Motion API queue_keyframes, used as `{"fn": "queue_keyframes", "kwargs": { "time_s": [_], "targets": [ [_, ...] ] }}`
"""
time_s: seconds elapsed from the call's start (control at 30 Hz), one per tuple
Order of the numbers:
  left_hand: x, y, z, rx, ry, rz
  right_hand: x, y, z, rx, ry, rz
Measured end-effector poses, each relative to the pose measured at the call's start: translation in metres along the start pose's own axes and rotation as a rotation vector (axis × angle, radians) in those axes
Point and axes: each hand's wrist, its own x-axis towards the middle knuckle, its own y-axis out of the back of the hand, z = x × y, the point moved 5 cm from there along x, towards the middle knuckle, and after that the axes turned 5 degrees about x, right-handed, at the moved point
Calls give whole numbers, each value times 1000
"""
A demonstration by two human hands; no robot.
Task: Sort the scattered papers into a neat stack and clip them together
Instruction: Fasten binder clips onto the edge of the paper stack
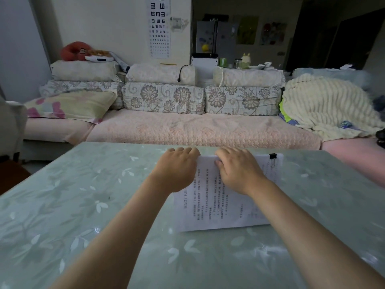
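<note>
Gripping 12 o'clock edge of white printed paper stack [229, 207] with left hand [177, 170], right hand [239, 172]; print running 12-to-6 o'clock; black binder clip [273, 156] at 1 o'clock.

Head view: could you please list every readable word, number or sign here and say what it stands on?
Eye chart on the wall: rows of "E" shapes, turned various ways; its lowest rows are too small to read.
Papers: printed lines, too blurred to read.
No other text is legible.
</note>
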Motion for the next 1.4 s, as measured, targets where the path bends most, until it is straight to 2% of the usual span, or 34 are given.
{"fn": "queue_keyframes", "kwargs": {
  "time_s": [0.13, 0.23, 0.3, 0.37, 0.43, 0.53, 0.73, 0.83, 0.93, 1.07, 1.27, 1.4],
  "targets": [
    [-1, 32, 5, -28, -35, -29, -9, 21, -6, 71, -21, -2],
    [4, 66, 1, -93, 34, -193, -8, 45, -12, 225, -73, -71],
    [4, 78, -4, -185, 128, -323, 0, 53, -15, 380, -136, -218],
    [-2, 70, -7, -269, 204, -480, 4, 43, -22, 519, -191, -438],
    [-15, 41, -4, -331, 236, -651, -2, 16, -29, 512, -216, -624],
    [-41, -11, -2, -354, 258, -753, -19, -34, -33, 445, -241, -691],
    [-79, -77, -5, -258, 260, -685, -43, -102, -37, 336, -202, -651],
    [-84, -98, -14, -188, 233, -600, -43, -120, -36, 240, -122, -553],
    [-96, -102, -14, -246, 222, -486, -52, -131, -33, 180, -111, -520],
    [-115, -94, 1, -291, 200, -351, -64, -116, -41, 254, -88, -319],
    [-132, -81, 20, -168, 223, -436, -96, -109, -66, 277, -116, -492],
    [-152, -49, 39, -243, 214, -216, -115, -88, -78, 307, -136, -386]
  ]
}}
